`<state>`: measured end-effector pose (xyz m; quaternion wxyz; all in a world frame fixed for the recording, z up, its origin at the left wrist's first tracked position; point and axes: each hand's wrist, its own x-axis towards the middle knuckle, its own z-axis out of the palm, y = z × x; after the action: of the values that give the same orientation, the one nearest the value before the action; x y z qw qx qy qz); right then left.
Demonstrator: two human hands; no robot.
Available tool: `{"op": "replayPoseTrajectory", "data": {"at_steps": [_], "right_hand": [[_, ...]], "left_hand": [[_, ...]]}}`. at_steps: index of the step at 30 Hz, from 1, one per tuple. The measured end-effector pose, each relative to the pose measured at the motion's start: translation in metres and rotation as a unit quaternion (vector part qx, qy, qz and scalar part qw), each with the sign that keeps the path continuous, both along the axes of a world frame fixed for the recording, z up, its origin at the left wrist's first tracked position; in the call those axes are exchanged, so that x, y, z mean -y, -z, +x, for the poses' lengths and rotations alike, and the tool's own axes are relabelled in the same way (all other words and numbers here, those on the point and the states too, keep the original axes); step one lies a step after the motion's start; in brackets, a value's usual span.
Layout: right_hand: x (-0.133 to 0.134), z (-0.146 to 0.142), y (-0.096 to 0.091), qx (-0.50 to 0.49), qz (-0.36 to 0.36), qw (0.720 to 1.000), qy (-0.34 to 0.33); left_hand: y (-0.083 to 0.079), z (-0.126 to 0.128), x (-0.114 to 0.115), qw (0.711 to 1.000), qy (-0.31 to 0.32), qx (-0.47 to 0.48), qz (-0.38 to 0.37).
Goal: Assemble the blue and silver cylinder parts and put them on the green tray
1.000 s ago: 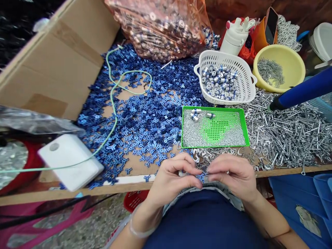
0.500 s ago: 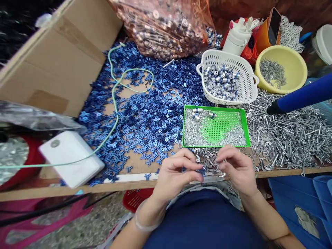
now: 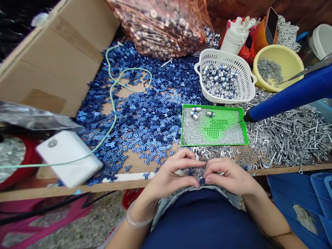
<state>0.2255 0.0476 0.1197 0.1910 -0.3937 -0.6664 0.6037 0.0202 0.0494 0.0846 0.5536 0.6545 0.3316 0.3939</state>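
Blue metal is being pinched at the centre of the view: a small blue piece (image 3: 201,180) is being held low between the left hand (image 3: 172,173) and the right hand (image 3: 228,174), just above the front edge of the wooden board (image 3: 77,188). Its exact shape is being hidden by the fingers (image 3: 193,181), which are being kept narrow and curled around it from both sides. Curved silver clips (image 3: 215,153) are being left just beyond the hands, and blue three-armed pieces (image 3: 140,121) are being spread across the board to the left. A green perforated tray (image 3: 214,107) is being covered with tiny silver parts (image 3: 199,133), while a few silver-and-blue cylinders (image 3: 194,114) are being carried near its far left corner. More cylinders are being held in a white plastic basket (image 3: 225,57), and silver springs (image 3: 269,71) in a yellow bowl (image 3: 285,52). A blue tool handle (image 3: 290,93) is being pointed toward the tray's right edge, its dark tip just beside the rim, above a heap of silver pins (image 3: 287,138).
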Motion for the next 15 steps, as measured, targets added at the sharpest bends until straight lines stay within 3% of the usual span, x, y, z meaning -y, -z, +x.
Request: {"op": "replayPoseTrajectory", "data": {"at_steps": [3, 5, 7, 10, 12, 15], "right_hand": [[0.003, -0.002, 0.006, -0.016, -0.050, 0.999, -0.007], [0.006, -0.004, 0.014, -0.022, -0.102, 0.994, 0.036], [0.009, -0.005, 0.024, 0.002, -0.099, 0.990, 0.104], [0.013, -0.007, 0.038, 0.152, 0.078, 0.966, 0.193], [0.016, -0.009, 0.048, 0.278, 0.208, 0.917, 0.194], [0.020, -0.016, 0.061, 0.385, 0.289, 0.861, 0.162]], "left_hand": [[0.001, -0.002, 0.003, 0.997, 0.050, -0.041, 0.031], [0.002, -0.002, 0.005, 0.997, 0.022, -0.050, 0.052], [0.005, -0.002, 0.008, 0.996, -0.030, -0.054, 0.069], [0.007, -0.003, 0.010, 0.990, -0.101, -0.065, 0.077], [0.008, -0.005, 0.010, 0.987, -0.129, -0.071, 0.070], [0.007, -0.007, 0.011, 0.984, -0.147, -0.074, 0.064]]}}
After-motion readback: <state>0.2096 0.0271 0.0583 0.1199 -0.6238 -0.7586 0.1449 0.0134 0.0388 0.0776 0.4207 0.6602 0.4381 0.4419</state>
